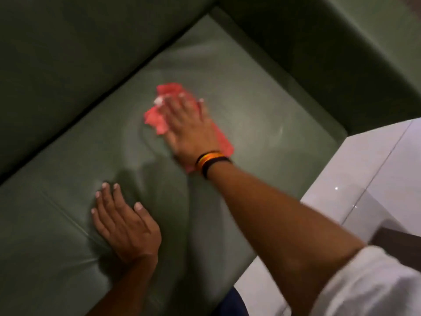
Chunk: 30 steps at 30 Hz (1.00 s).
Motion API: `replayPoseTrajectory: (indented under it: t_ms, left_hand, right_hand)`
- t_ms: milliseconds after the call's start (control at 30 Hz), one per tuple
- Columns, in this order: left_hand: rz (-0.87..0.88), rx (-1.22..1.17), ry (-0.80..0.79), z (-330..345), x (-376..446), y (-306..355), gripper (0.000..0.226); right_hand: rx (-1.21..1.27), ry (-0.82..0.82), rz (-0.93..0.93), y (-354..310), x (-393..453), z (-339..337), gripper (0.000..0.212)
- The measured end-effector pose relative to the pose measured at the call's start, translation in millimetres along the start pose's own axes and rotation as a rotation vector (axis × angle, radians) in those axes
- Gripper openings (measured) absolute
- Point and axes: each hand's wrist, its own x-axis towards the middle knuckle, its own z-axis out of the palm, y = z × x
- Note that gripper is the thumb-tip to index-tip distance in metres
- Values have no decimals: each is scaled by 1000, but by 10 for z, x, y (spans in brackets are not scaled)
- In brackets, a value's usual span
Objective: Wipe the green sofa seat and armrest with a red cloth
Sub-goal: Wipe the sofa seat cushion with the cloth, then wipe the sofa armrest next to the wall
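Note:
A red cloth (157, 116) lies crumpled on the green sofa seat (262, 115), near its middle. My right hand (191, 128) presses flat on top of the cloth, fingers spread, covering most of it. My left hand (124, 224) rests palm down on the seat cushion nearer to me, fingers apart, holding nothing. The green armrest (330, 49) rises along the right side of the seat. The image is motion-blurred.
The sofa backrest (68, 65) fills the upper left. A seam (63, 213) between cushions runs beside my left hand. White glossy floor tiles (364, 179) show at the right, past the seat's front edge.

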Motion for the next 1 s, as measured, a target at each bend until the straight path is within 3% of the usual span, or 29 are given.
replayPoseTrajectory:
  t_ms: [167,267,367,467,567,633,700,833,900,1000]
  left_hand:
    - [-23,3,-27,-71,-20,27,56]
    - [-20,3,-58,-147,-9,74,56]
    - [13,-4,-79,-237,32,53,56]
    - [144,-48,-237,-486,235,-134,53]
    - [527,-56,-332,-1149,866,-342,46]
    - [847,16,-295,-1753,1551,-332,43]
    - [1037,113,-211,-2353,2291,-199,45]
    - [1106,273,-25,-3305,3589,187,53]
    - [1111,360,-34,-3498,4027,336,57]
    - [1136,396,-101,-3355,4394,417,61]
  right_hand:
    - [36,196,777,1244,-825,-298,61]
    - [114,330,1130,1190,-1646,-245,57]
    - [254,448,1299,756,-2098,-128,53]
    - [438,545,1298,443,-2323,-123,54]
    - [662,742,1235,39,-2429,-270,54]
    - [842,821,1200,-314,-2295,-486,45]
    - [991,841,1144,-692,-1976,-723,43]
    - [1310,1019,865,-1551,-991,-1406,50]
    - [1377,1074,754,-2008,-473,-1707,46]
    - [1446,973,616,-2665,281,-1892,46]
